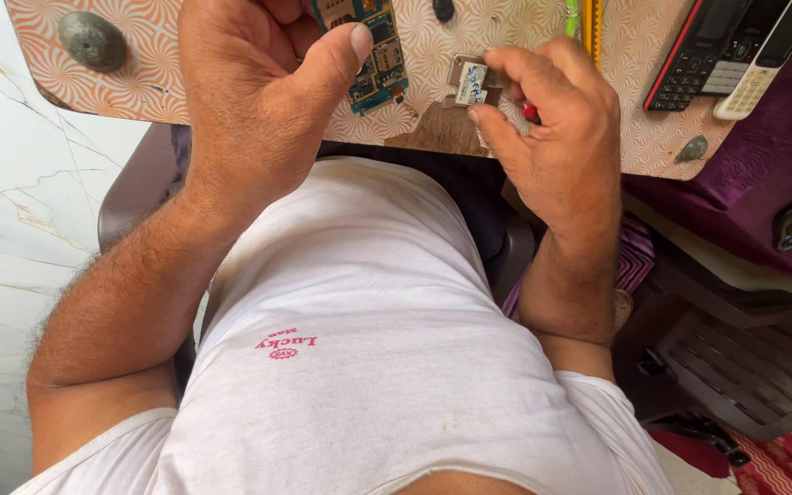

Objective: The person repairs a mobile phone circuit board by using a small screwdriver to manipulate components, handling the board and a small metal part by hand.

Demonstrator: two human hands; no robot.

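Note:
My left hand (258, 92) grips a blue-green circuit board (376, 64) by its edge, thumb pressed on its face, above the patterned orange table (139, 82). My right hand (556, 128) pinches a small silver metal part (469, 82) between thumb and forefinger, just right of the board. A bit of red handle (530, 112) shows inside the right palm; the rest of that tool is hidden.
Two keypad phones, one black with red trim (698, 55) and one white (763, 60), lie at the table's right end. A grey round stone (92, 39) sits at the left. Purple cloth (753, 174) and a dark plastic chair (744, 367) are on the right.

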